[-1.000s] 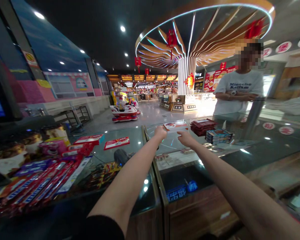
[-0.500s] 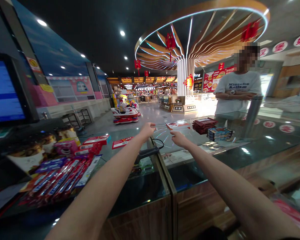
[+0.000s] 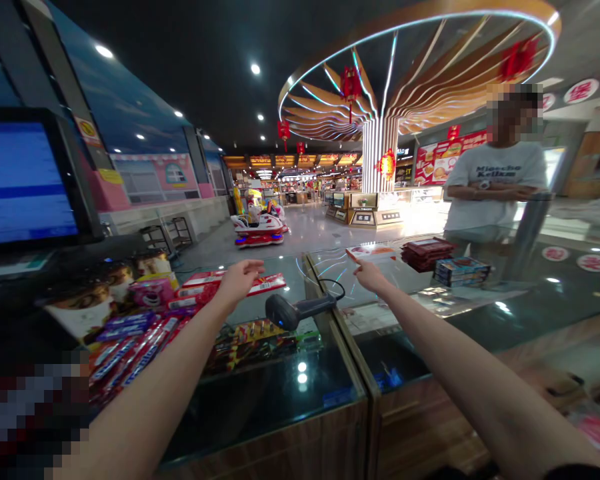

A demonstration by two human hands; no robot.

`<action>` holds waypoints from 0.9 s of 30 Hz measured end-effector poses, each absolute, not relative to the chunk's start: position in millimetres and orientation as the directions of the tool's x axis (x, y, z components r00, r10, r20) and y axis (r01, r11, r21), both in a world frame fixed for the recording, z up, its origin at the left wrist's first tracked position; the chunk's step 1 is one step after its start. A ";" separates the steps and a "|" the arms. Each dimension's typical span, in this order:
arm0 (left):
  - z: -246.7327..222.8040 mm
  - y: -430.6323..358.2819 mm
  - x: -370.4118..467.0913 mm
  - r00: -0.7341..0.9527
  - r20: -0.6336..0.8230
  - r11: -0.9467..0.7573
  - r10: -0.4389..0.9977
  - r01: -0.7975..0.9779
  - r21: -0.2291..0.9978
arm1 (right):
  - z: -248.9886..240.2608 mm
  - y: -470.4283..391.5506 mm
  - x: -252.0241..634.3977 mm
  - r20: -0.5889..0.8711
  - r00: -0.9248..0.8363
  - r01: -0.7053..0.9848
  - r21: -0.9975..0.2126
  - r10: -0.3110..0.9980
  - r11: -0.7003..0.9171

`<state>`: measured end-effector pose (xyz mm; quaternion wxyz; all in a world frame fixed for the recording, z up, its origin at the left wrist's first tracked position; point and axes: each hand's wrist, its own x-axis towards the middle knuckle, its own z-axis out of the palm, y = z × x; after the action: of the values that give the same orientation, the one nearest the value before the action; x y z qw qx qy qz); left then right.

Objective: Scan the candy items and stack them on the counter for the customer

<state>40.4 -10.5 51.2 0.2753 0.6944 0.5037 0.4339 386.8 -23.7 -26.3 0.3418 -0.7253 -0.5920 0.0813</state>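
My left hand (image 3: 240, 281) hovers above the left part of the glass counter, its fingers loosely bent and apart, with nothing visible in them. Just beyond it lies a flat red-and-white packet (image 3: 270, 284). Over the right-hand glass, my right hand (image 3: 373, 275) reaches forward with the index finger stretched out and the others bent. Its fingertip is at the left corner of a white and orange leaflet (image 3: 380, 252); I cannot tell whether they touch. A black barcode scanner (image 3: 300, 309) rests between my arms, its cable looping behind it.
Red candy packs (image 3: 137, 350) and several cups (image 3: 80, 310) crowd the left side by a monitor (image 3: 27, 180). Dark red packets (image 3: 425, 255) and a stack of blue boxes (image 3: 461, 272) sit at right. Across the counter stands a person (image 3: 497, 177) with folded arms.
My left hand has moved left, away from the scanner, which now shows fully. My right hand has shifted slightly forward to the leaflet's corner. The whole view has turned a little left.
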 end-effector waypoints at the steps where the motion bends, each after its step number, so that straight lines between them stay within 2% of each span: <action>1: 45.2 -6.2 32.1 0.106 0.335 -0.344 0.936 0.474 0.811 | -26.7 -21.6 389.0 0.285 0.306 0.796 -0.600 0.908 -0.080; 8: 1.7 17.1 5.3 0.061 0.412 -0.370 0.909 0.573 0.731 | -37.3 -14.0 403.6 0.266 0.437 0.726 -0.668 0.859 -0.162; 14: -3.9 9.3 0.7 0.063 0.482 -0.390 0.874 0.683 0.617 | -44.9 -9.1 412.0 0.309 0.464 0.700 -0.702 0.830 -0.129; 23: -6.7 7.4 -19.3 0.100 0.538 -0.336 0.837 0.869 0.362 | -53.5 -9.7 416.5 0.388 0.385 0.712 -0.702 0.838 -0.002; 27: -18.4 9.4 -26.8 0.093 0.488 -0.277 0.868 0.906 0.320 | -58.1 -11.4 411.7 0.453 0.286 0.754 -0.650 0.845 0.093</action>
<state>-26.8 9.4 -18.4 -0.0312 0.7387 0.6003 0.3050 411.7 -11.4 -58.1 0.4382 -0.6716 -0.5953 0.0514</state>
